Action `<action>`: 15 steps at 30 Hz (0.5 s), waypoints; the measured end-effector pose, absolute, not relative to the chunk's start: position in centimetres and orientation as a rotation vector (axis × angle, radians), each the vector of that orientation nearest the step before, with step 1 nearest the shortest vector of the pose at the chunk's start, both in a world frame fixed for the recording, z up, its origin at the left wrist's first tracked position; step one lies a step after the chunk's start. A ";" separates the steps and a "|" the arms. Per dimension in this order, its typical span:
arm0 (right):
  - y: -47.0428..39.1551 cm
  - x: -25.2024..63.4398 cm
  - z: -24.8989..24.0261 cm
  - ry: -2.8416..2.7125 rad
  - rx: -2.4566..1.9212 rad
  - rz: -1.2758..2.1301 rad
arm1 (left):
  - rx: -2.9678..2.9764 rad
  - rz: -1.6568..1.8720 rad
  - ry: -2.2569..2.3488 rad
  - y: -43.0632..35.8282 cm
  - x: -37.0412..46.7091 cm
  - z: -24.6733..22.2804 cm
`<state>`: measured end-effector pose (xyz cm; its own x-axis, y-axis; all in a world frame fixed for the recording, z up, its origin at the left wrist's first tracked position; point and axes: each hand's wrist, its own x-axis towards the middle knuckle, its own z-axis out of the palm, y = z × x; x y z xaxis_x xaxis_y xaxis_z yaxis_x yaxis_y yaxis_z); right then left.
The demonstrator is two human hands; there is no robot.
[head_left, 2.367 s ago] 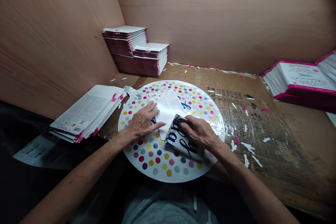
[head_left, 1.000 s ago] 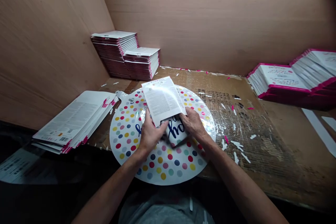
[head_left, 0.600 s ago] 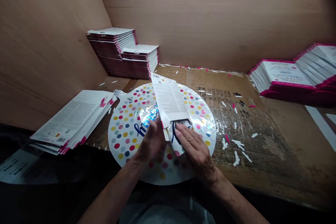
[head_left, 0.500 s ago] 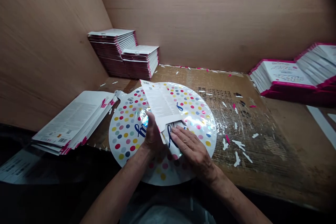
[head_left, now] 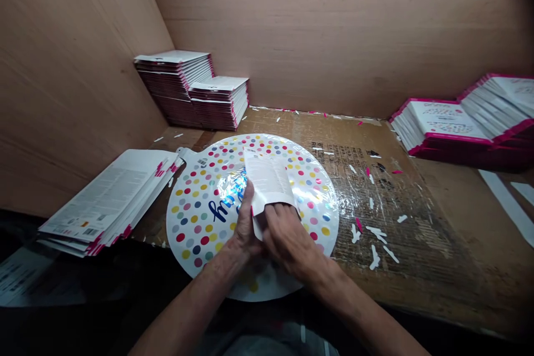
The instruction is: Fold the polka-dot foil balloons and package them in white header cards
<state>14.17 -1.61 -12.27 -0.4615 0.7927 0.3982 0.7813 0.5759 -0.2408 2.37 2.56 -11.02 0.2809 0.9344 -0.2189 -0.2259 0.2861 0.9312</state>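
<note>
A large round foil balloon (head_left: pixel 196 200) with coloured dots and blue lettering lies flat before me. Above its middle, my left hand (head_left: pixel 246 228) grips a white printed envelope (head_left: pixel 269 178) by its left side, thumb up along the edge. The envelope's open end faces me. My right hand (head_left: pixel 287 233) has its fingertips inside that opening, so they are hidden. Whatever the right fingers hold in there, if anything, is out of sight.
Printed white envelopes (head_left: pixel 108 194) lie fanned at the left. Tall envelope stacks (head_left: pixel 217 103) stand at the back left, and pink-edged stacks (head_left: pixel 450 122) at the right. Paper scraps (head_left: pixel 375 233) dot the taped cardboard surface (head_left: pixel 417 267). Wooden panels (head_left: pixel 312 33) rise behind and left.
My right fingers have moved from lying on the folded dotted foil piece to inside the envelope's opening. That foil piece no longer shows. The envelope is more upright, and the view has shifted slightly.
</note>
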 end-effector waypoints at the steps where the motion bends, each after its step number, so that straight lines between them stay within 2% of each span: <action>1: -2.5 14.5 -12.5 -2.350 -1.237 0.000 | 1.081 0.944 1.112 3.1 1.3 -10.9; 4: -5.3 15.8 -13.9 -2.338 -1.150 -0.145 | 1.402 0.850 1.524 4.3 -1.4 -10.5; 7: -6.9 17.1 -14.3 -2.295 -1.059 -0.119 | 1.915 0.818 1.764 4.9 -1.6 -10.5; 10: -6.9 18.4 -13.3 -2.172 -1.092 -0.129 | 2.580 0.715 1.391 5.0 0.4 -11.5; 12: -6.4 19.4 -12.8 -2.139 -1.221 -0.211 | 2.737 0.575 1.125 4.7 1.9 -12.5; 15: -6.1 20.8 -12.9 -2.260 -1.336 -0.190 | 2.753 0.460 1.125 3.9 3.1 -13.6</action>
<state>20.81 -6.07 -12.92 -0.3906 0.7811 0.4871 0.8513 0.5079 -0.1316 3.10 3.95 -13.65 0.6749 0.7013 0.2293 0.6610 -0.7128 0.2346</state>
